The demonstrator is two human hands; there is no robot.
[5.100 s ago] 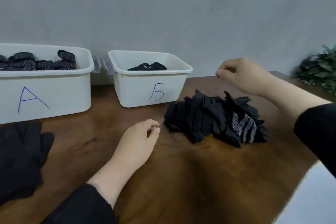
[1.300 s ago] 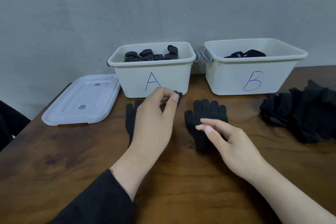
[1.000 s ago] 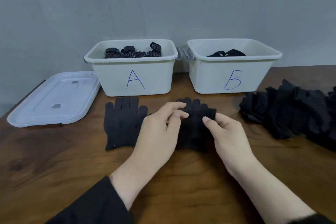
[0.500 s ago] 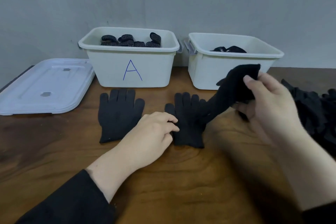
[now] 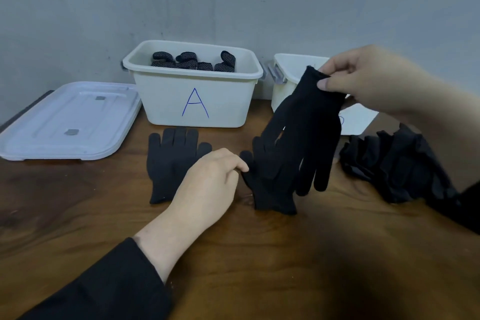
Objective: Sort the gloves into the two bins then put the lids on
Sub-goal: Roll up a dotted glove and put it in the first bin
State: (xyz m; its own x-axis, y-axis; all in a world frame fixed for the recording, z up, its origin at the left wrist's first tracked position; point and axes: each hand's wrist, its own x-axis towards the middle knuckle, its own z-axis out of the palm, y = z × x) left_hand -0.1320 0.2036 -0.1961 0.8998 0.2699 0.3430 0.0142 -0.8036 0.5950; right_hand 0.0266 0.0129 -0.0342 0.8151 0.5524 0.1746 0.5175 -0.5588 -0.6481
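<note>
Lifting: the right hand (image 5: 368, 80) has raised a plain black glove (image 5: 309, 132) off the one below it; half a second ago it was only peeling free, now it hangs by the cuff, fingers down, over the counter (image 5: 259, 267).
Left grip: the left hand (image 5: 210, 182) stays low, fingers curled, its fingertips pinching the near-left edge of the lower glove (image 5: 267, 189) to keep it flat.
Right grip: thumb and fingers pressed together on the cuff of the hanging glove, just in front of bin B (image 5: 291, 73).
Flat glove: another plain glove (image 5: 171, 163) lies left of the left hand, untouched since a second ago.
Pile: the unsorted heap (image 5: 397, 166) sits at the right, well apart from the bins.
Lid: the white lid (image 5: 65, 119) lies far left, beside bin A (image 5: 197, 101).
Bin A: holds dotted gloves (image 5: 194, 61), so the plain one likely belongs in bin B.
Meaning: the stacked pair is separated; dropping into bin B looks next, with much sorting and both lids left to do.
</note>
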